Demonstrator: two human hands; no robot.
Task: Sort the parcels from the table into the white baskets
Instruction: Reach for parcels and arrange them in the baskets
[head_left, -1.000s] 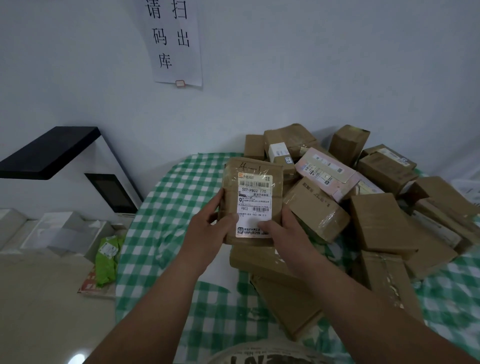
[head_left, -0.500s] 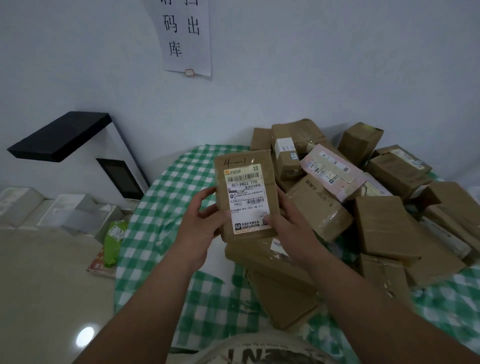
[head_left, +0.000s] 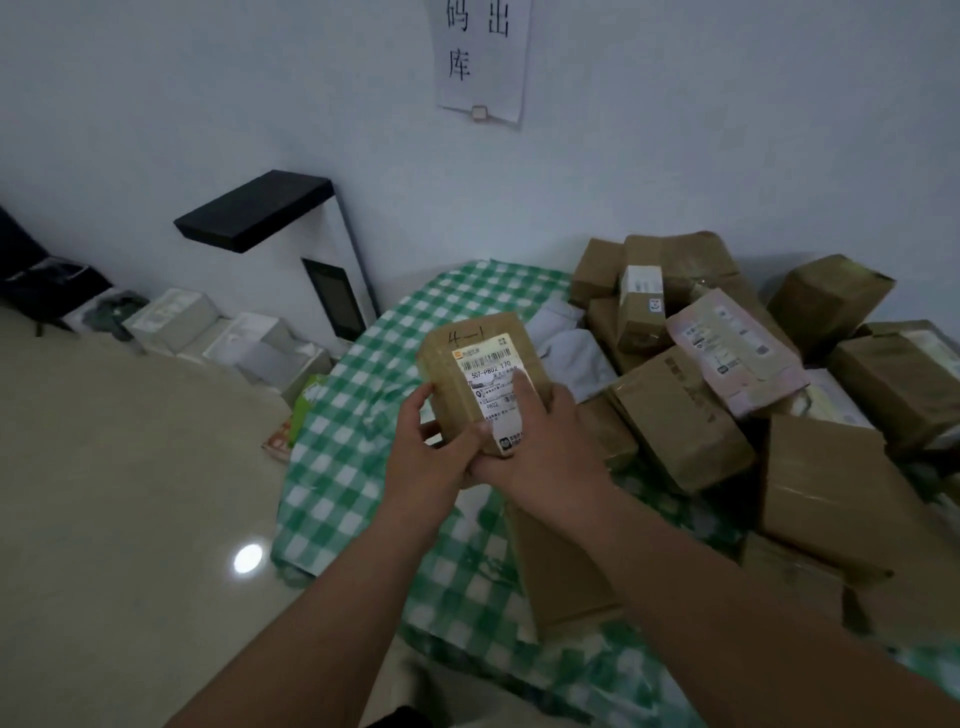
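I hold a small brown cardboard parcel (head_left: 470, 358) with a white shipping label and "4-1" written on top, above the left part of the table (head_left: 358, 395) with its green checked cloth. My left hand (head_left: 428, 449) grips its lower left side from beneath. My right hand (head_left: 540, 436) holds its right side, with fingers lying over the label. A heap of several brown parcels (head_left: 680, 415) covers the right half of the table. White baskets (head_left: 171, 317) stand on the floor along the wall at the left.
A white scanner stand with a black top (head_left: 260, 208) rises against the wall beside the table. A green packet (head_left: 306, 400) lies on the floor by the table edge. A paper sign (head_left: 480, 57) hangs on the wall. Beige floor (head_left: 130, 493) spreads to the left.
The view has swung left, bringing the baskets and floor into sight. The parcel has moved left with both hands, and my right fingers have slid onto its label.
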